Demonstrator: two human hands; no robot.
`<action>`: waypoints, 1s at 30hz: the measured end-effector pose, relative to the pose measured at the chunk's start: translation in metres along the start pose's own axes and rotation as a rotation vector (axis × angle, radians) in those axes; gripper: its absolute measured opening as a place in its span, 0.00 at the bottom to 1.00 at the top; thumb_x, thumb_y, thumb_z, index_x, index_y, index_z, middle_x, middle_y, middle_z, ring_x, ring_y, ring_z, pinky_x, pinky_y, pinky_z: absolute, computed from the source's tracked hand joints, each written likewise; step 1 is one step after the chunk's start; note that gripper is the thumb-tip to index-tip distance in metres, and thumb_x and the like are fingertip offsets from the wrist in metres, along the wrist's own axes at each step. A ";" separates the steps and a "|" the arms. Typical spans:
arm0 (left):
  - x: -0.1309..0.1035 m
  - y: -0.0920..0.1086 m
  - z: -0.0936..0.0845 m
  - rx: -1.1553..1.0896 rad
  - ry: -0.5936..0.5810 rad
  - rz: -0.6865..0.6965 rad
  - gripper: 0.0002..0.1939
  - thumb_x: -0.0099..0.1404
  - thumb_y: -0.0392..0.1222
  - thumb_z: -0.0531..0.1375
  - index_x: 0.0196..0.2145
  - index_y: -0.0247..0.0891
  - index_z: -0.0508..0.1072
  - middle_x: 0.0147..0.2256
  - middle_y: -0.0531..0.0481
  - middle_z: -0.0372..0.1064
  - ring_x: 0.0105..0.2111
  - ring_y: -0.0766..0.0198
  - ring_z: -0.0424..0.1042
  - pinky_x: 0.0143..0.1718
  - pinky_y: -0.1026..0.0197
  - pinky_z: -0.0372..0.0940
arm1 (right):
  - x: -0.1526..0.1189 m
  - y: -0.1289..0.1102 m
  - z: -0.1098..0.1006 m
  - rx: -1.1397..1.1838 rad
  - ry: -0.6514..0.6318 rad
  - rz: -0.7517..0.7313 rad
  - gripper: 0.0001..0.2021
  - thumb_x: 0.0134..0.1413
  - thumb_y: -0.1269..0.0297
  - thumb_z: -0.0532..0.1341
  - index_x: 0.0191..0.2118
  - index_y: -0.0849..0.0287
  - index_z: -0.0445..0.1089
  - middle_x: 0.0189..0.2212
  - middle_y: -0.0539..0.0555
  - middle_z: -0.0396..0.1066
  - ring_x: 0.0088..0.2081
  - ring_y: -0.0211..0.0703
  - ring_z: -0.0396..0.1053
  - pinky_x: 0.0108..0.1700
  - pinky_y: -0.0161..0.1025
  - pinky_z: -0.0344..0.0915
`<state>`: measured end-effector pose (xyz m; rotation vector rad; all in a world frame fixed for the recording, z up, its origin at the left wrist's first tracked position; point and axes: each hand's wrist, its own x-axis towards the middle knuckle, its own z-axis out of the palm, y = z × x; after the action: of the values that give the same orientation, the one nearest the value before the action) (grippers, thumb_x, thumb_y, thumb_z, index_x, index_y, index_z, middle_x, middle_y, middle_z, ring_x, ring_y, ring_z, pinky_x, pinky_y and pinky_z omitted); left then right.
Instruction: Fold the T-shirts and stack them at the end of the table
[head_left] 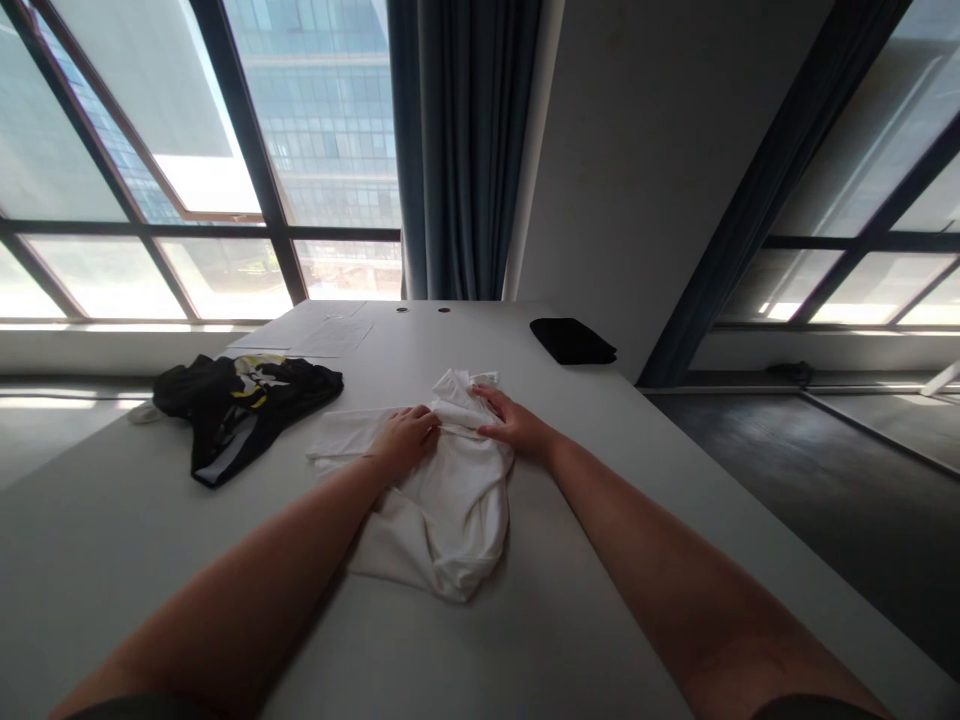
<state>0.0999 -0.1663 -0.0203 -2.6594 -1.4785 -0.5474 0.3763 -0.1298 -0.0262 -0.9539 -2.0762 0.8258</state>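
Note:
A crumpled white shirt [457, 510] lies on the white table [585, 620], its folds gathered near the top and one flat part stretching out to the left. My left hand [409, 437] presses on the shirt's left side, fingers curled into the cloth. On the other side, my right hand [517, 420] grips the bunched upper part, with the thumb below and the fingers above. Part of the shirt is hidden under both hands and my left forearm.
On the left of the table lies a rumpled black garment [247, 400] with yellow and white markings. A folded black cloth [573, 341] sits at the far right edge. Sheets of paper [330, 337] lie at the back left, before a blue curtain [465, 150] and windows.

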 end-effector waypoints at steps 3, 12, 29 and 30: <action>0.003 -0.005 -0.001 -0.043 0.057 -0.137 0.11 0.77 0.43 0.50 0.43 0.43 0.71 0.44 0.45 0.76 0.45 0.55 0.75 0.47 0.55 0.64 | 0.000 0.002 0.002 -0.131 -0.005 0.030 0.48 0.41 0.61 0.76 0.70 0.53 0.62 0.75 0.61 0.42 0.75 0.60 0.42 0.73 0.55 0.42; 0.008 -0.048 -0.020 -0.049 0.209 -0.592 0.15 0.79 0.43 0.43 0.48 0.39 0.68 0.41 0.40 0.77 0.43 0.52 0.77 0.41 0.56 0.64 | 0.000 0.008 -0.011 -0.321 0.210 0.093 0.36 0.46 0.76 0.66 0.64 0.55 0.69 0.57 0.61 0.69 0.56 0.51 0.70 0.60 0.46 0.66; -0.003 -0.053 -0.037 0.234 -0.012 -0.444 0.10 0.63 0.37 0.61 0.43 0.36 0.77 0.59 0.32 0.68 0.58 0.41 0.67 0.53 0.47 0.65 | 0.004 -0.020 -0.006 -0.499 0.185 0.018 0.09 0.48 0.73 0.67 0.37 0.57 0.79 0.35 0.53 0.78 0.37 0.44 0.72 0.43 0.38 0.65; -0.002 -0.048 -0.037 0.215 0.046 -0.351 0.12 0.63 0.34 0.60 0.45 0.36 0.76 0.62 0.34 0.66 0.58 0.42 0.67 0.55 0.46 0.65 | 0.005 -0.024 0.001 -0.498 0.140 0.004 0.09 0.47 0.74 0.66 0.36 0.57 0.79 0.35 0.53 0.78 0.37 0.45 0.73 0.43 0.38 0.65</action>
<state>0.0485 -0.1497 0.0072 -2.2268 -1.8844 -0.4327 0.3642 -0.1384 -0.0068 -1.2343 -2.1965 0.2277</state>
